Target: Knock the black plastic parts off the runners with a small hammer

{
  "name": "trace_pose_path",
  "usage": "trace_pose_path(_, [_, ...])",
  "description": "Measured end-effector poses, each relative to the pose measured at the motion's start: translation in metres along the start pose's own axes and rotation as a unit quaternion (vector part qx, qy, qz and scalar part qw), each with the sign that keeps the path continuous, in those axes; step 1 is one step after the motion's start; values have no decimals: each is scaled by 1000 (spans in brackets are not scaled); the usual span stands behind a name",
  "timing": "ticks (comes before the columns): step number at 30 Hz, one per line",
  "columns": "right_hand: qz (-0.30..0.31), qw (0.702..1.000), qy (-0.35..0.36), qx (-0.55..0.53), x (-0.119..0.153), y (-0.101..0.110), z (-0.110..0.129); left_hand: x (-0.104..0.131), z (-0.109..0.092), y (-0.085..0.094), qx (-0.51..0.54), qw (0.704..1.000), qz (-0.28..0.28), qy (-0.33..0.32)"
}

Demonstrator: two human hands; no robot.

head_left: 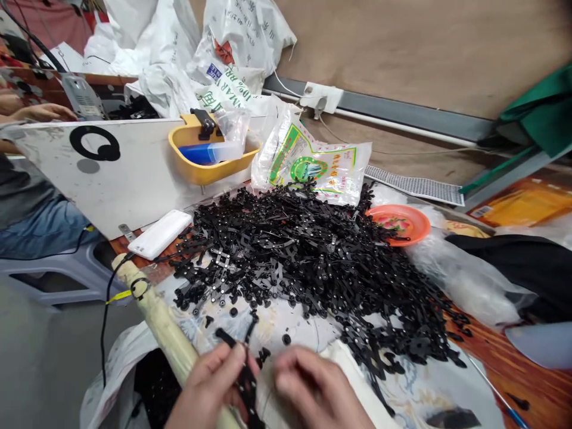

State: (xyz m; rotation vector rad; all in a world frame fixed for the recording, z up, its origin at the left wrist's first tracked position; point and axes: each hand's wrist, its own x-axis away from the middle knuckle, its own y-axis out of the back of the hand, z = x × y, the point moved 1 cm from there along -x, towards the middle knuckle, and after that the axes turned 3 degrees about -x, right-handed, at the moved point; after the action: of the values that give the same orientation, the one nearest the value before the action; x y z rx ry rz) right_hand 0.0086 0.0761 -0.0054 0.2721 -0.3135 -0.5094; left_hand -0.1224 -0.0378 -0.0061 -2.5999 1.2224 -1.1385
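My left hand point(214, 381) is closed, pinching a black jointed linkage strip point(246, 381) between thumb and fingers. The strip's arms stick out above and below the grip. Just to its right, my right hand point(315, 381) is curled with the fingertips together. It is slightly blurred, and whatever it may hold is hidden. Beyond both hands spreads a large heap of black linkage pieces point(304, 250) with shiny rivets. A few loose black bits, one a small round cap point(286, 339), lie on the pale sheet point(308, 328) close to my fingers.
A pale wrapped pole point(165, 328) slants past my left hand, above a white sack point(107, 381) holding black pieces. Behind the heap are a white power bank point(161, 233), a yellow bin point(210, 173), a printed bag point(322, 161) and an orange plate point(404, 223). Another person's hand point(44, 112) shows far left.
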Motion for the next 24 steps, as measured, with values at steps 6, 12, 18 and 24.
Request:
trace_pose_path(6, [-70, 879, 102, 461, -91, -24, 37, -5, -21, 26, -64, 993, -88, -54])
trace_pose_path(12, [-67, 841, 148, 516, -122, -49, 33, -10, -14, 22, -106, 990, -84, -39])
trace_pose_path(18, [-68, 852, 132, 503, -95, -11, 15, -14, -15, 25, -171, 983, -60, -36])
trace_pose_path(24, [-110, 888, 96, 436, -27, 58, -11, -7, -17, 17, -185, 980, -54, -59])
